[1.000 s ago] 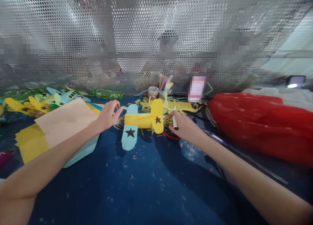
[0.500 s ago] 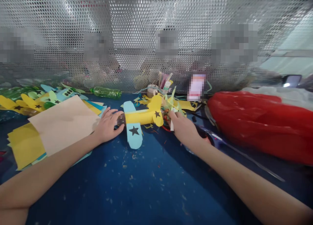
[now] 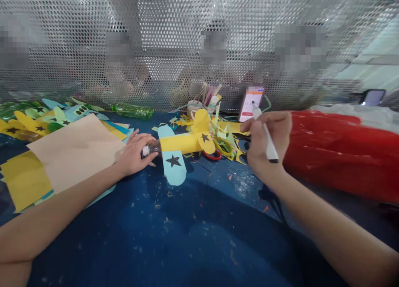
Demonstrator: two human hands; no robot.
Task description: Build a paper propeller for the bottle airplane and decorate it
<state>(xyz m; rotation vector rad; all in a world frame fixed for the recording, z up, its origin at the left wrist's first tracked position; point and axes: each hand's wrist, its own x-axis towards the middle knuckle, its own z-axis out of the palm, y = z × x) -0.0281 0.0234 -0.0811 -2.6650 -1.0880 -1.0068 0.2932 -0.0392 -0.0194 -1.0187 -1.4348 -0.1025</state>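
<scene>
A toy airplane [image 3: 182,143] made from a plastic bottle lies on the blue table, its body wrapped in yellow paper. It has light blue wings with a black star, and a yellow tail with another star. My left hand [image 3: 135,154] is closed around the bottle's capped neck at the plane's left end. Raised to the right of the tail, my right hand [image 3: 269,141] grips a white marker [image 3: 268,140] with a black lower end. The marker's upper end overlaps the phone in view; whether they touch is unclear.
A phone [image 3: 250,105] leans by the perforated metal screen [image 3: 174,37]. Scissors [image 3: 213,154] lie among paper scraps behind the plane. A red plastic bag [image 3: 339,154] fills the right side. Paper sheets [image 3: 77,152], a green bottle [image 3: 132,111] and other paper planes [image 3: 59,116] are at left.
My right hand has moved up and right from beside the plane's tail, carrying the marker. The scissors behind the tail now show. My left hand stays at the bottle neck.
</scene>
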